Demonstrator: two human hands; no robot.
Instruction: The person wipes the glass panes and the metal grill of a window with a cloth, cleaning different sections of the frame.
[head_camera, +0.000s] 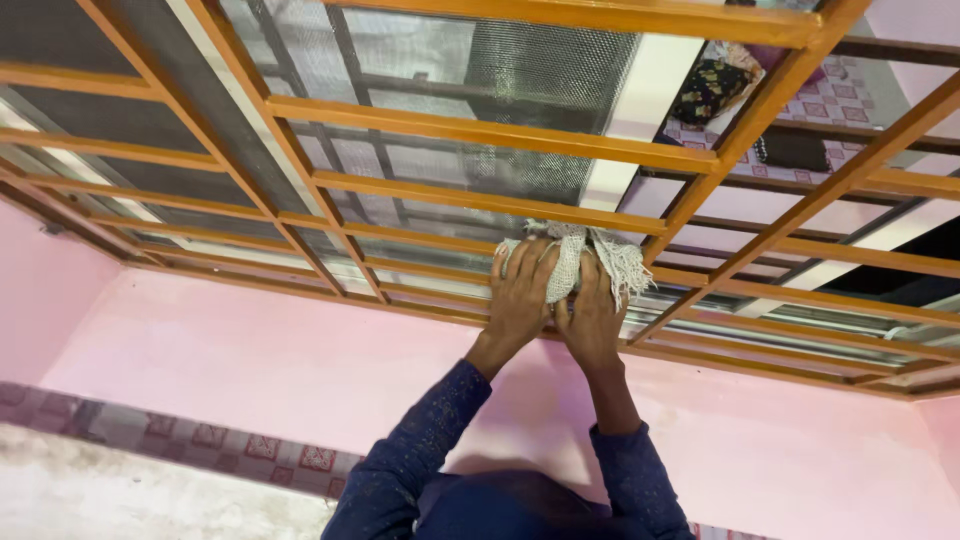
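Evidently the work in hand is wiping the window: both hands press a whitish fringed cloth (575, 262) against the orange wooden window frame (490, 132), and everything else is best placed from that cloth. Far to its left, the frame's bars run down toward the pink wall (250, 350), with dark mesh panels (110, 115) behind them. Just left of the cloth, the left hand (520, 295) lies flat over it, fingers spread and pushing it onto a bar and the glass (470, 165). Touching the cloth on its other side, the right hand (592, 318) cups its lower edge, fingers curled around the bunched fabric, so both hands hold the cloth between them rather than gripping it tightly. Dark blue sleeves (420, 460) lead back from the hands. Farther right of the cloth, more bars cross the pane, where a patterned floor and some dark fabric show.

My judgement is that this is mid-wipe on one bar; a next stroke would call for steady pressure and keeping the loose fringe from snagging on the frame's edges.
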